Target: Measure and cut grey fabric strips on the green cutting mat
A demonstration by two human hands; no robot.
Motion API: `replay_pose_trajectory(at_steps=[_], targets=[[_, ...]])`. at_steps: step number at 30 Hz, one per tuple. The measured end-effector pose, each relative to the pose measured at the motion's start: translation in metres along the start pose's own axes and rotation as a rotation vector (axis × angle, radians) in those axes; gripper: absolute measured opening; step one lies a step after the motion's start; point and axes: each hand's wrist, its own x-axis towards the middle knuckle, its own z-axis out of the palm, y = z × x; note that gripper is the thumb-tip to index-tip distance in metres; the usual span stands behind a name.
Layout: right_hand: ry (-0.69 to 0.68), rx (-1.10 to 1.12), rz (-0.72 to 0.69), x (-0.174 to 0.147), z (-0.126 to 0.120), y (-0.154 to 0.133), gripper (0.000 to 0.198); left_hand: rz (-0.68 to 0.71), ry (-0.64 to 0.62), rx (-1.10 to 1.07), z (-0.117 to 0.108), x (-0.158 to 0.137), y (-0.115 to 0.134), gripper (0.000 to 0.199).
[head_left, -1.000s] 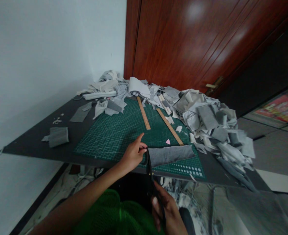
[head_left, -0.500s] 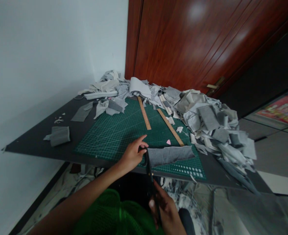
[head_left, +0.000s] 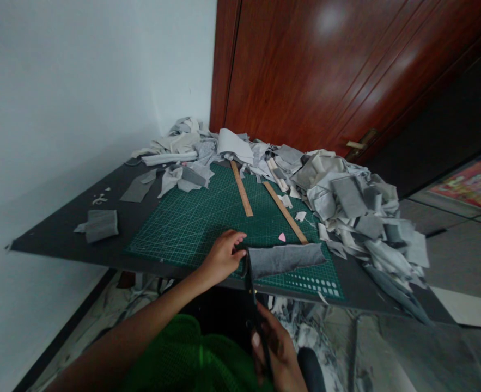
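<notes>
A strip of grey fabric (head_left: 287, 259) lies along the front of the green cutting mat (head_left: 191, 218). My right hand (head_left: 279, 348) is closed around the handles of a pair of black scissors (head_left: 251, 283), below the table's front edge. The blades point away from me and lie at the strip's left end. Just left of that end is my left hand (head_left: 224, 255), its fingers bent and its thumb apart from them. Nothing shows in the gap between thumb and fingers.
Two wooden rulers (head_left: 241, 188) (head_left: 285, 212) and a pink scrap (head_left: 281, 237) lie on the mat. Heaped fabric pieces (head_left: 346, 196) line the back and right of the dark table. A folded grey piece (head_left: 102, 225) sits at left. More scraps cover the floor.
The fingers of my left hand have drawn closer together and the raised index finger has lowered. My right hand and the scissors have shifted only slightly. The fabric strip keeps its place.
</notes>
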Motion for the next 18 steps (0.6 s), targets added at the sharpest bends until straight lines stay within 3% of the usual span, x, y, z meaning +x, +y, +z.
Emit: replay_pose_trajectory(at_steps=[18], targets=[[0.068,-0.009,0.061,-0.016,0.004,-0.009,0.090,0.055,-0.094,0.115,-0.009,0.010,0.015,0.016]])
